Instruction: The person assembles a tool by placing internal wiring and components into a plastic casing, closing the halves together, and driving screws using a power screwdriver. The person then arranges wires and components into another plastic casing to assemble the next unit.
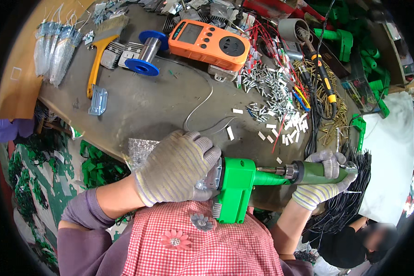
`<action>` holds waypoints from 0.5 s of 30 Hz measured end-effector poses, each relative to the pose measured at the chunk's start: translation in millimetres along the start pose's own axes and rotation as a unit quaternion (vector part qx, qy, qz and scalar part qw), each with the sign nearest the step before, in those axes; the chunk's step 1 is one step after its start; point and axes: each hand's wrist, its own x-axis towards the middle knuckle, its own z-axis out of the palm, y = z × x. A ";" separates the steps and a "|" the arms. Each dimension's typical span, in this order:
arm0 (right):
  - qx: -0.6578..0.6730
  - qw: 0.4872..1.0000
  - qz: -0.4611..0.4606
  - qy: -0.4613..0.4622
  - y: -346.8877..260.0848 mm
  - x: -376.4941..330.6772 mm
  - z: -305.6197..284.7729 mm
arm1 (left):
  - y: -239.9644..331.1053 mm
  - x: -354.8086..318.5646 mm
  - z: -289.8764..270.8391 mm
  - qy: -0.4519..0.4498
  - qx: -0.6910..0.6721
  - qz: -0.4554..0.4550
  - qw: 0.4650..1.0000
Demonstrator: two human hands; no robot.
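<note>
My left hand (177,168), in a grey striped glove, is closed around the left end of a green plastic tool housing (237,191), where a clear or metallic part shows beside the fingers. The housing lies sideways against my apron at the table's near edge, its ribbed green handle to the right. In my right hand (324,186), also gloved, is a dark green electric screwdriver (310,173). Its metal bit points left and reaches the housing just above the handle. Whether a screw sits under the tip is too small to tell.
Beyond the hands lie a crumpled clear bag (140,149), loose silver screws (267,87), white pieces (294,131) and brass screws (338,110). Farther back are an orange meter (207,43), a solder spool (149,49), a brush (99,60) and a soldering iron (324,76). Black cables (347,198) hang at right, near another person (345,244).
</note>
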 end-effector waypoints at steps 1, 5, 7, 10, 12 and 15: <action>-0.001 1.000 0.003 0.001 1.9 -0.3 2.1 | -1.4 1.2 1.1 0.000 -0.002 -0.003 1.000; -0.004 1.000 0.017 -0.021 10.6 -1.6 7.2 | -4.2 4.4 2.1 -0.024 -0.026 0.032 0.999; -0.007 0.999 0.033 -0.040 9.5 0.8 6.5 | -3.4 4.6 2.3 -0.033 -0.030 0.030 0.999; -0.004 0.999 0.034 -0.025 12.9 0.9 10.2 | -2.8 3.5 2.8 -0.025 -0.027 0.030 0.999; 0.010 0.999 0.034 -0.019 15.0 2.1 11.9 | -2.8 3.5 2.5 -0.032 -0.011 0.034 0.999; 0.018 0.999 0.031 -0.007 15.1 3.2 15.4 | -2.6 6.2 2.7 -0.049 -0.025 0.020 0.998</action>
